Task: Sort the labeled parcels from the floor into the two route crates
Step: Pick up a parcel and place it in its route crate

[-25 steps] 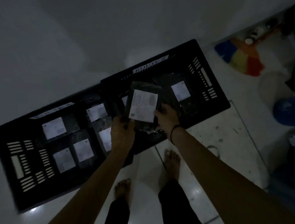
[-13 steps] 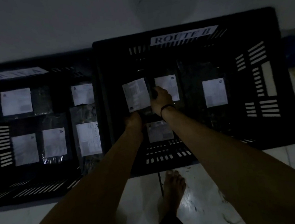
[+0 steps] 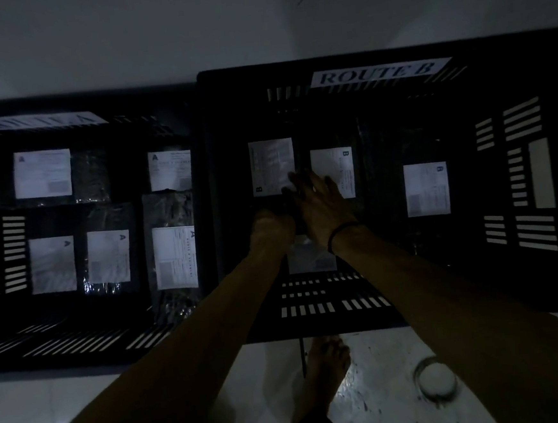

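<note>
Black parcel (image 3: 271,167), crate B (image 3: 543,277): R hand (image 3: 320,204) fingers (image 3: 297,181) straight on it; L hand (image 3: 272,227) unclear.

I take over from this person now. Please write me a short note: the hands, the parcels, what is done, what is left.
Left hand: at the near edge of a parcel marked B in the Route B crate; too dark to tell its grip.
Right hand: open, fingers straight, touching that parcel.
Done: four parcels show in the Route B crate, five in the Route A crate.
Left: release this parcel; no parcels on the floor in view, so check around.
</note>
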The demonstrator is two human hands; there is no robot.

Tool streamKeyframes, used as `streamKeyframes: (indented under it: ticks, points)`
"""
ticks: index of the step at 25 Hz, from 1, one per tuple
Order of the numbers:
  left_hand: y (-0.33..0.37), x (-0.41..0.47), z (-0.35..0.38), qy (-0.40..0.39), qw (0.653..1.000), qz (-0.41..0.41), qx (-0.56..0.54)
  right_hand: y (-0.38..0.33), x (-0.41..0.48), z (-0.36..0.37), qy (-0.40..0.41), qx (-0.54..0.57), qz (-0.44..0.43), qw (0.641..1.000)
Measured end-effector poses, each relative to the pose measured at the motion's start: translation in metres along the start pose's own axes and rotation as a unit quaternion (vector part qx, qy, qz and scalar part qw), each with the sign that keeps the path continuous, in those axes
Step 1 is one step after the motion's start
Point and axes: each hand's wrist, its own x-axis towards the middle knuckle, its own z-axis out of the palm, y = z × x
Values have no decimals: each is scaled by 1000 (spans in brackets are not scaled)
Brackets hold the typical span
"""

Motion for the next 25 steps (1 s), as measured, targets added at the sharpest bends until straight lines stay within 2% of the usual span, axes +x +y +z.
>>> streamKeyframes:
  ticks: [2, 4, 6, 9, 13, 19, 23, 25]
  points:
    - [-3, -15, -8, 12, 980, 107, 169, 6, 4, -4, -10, -36, -37, 999]
    - [-12, -26, -26, 77, 916, 237, 316, 12, 9, -8, 14, -73, -37, 997]
    - [-17, -26, -53, 122, 835, 358, 399, 15, 14, -12, 20, -100, -42, 994]
    - [-31, -15, -99, 156, 781, 403, 452, 14, 22, -14, 14, -131, -55, 990]
    - [-63, -5, -116, 134, 775, 409, 463, 16, 34, -13, 10, -135, -46, 990]
    - [-68, 0, -111, 153, 779, 429, 431, 6, 33, -24, -14, -126, -43, 991]
    - [-78, -30, -132, 111, 823, 418, 368, -19, -4, -80, 8, -78, -22, 997]
    - [-92, -69, -147, 111, 875, 377, 281, -45, -38, -117, 44, -43, -32, 998]
